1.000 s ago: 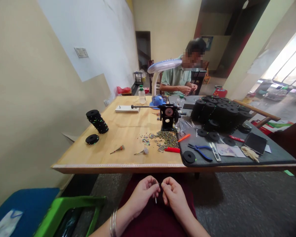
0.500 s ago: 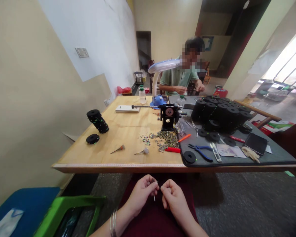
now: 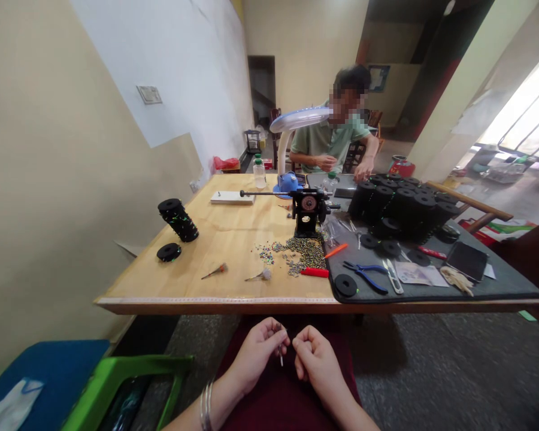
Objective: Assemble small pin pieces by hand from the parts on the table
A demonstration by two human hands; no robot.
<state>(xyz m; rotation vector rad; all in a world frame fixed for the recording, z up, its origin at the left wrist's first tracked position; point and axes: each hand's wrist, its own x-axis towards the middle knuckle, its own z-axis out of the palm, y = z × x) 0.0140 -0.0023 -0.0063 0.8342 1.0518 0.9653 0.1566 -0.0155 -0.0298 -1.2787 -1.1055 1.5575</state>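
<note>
My left hand [image 3: 261,348] is closed in front of the table edge, above my dark red lap. Its fingers pinch a thin stick [image 3: 281,360] whose pale end points down; its kind is too small to tell. Close beside it, my right hand [image 3: 315,354] is also closed, thumb against curled fingers, and whatever it may hold is hidden. Nearest on the table lie two small tools or bundles with fanned tips, one orange-tipped [image 3: 215,271] and one pale-tipped [image 3: 259,275]. Behind them small metal pieces [image 3: 308,251] are heaped by a red-handled object [image 3: 314,272].
A black winding machine [image 3: 306,209] and a blue-based lamp [image 3: 287,181] stand mid-table. Black spools are stacked at left [image 3: 178,220] and right [image 3: 399,206]. Blue pliers [image 3: 368,277] lie on the grey mat [image 3: 413,290]. Across the table sits a person [image 3: 330,143]; a green stool [image 3: 94,383] is lower left.
My hands stay in nearly the same pose. Across the table, the other person's one hand has lowered toward the stacked black spools.
</note>
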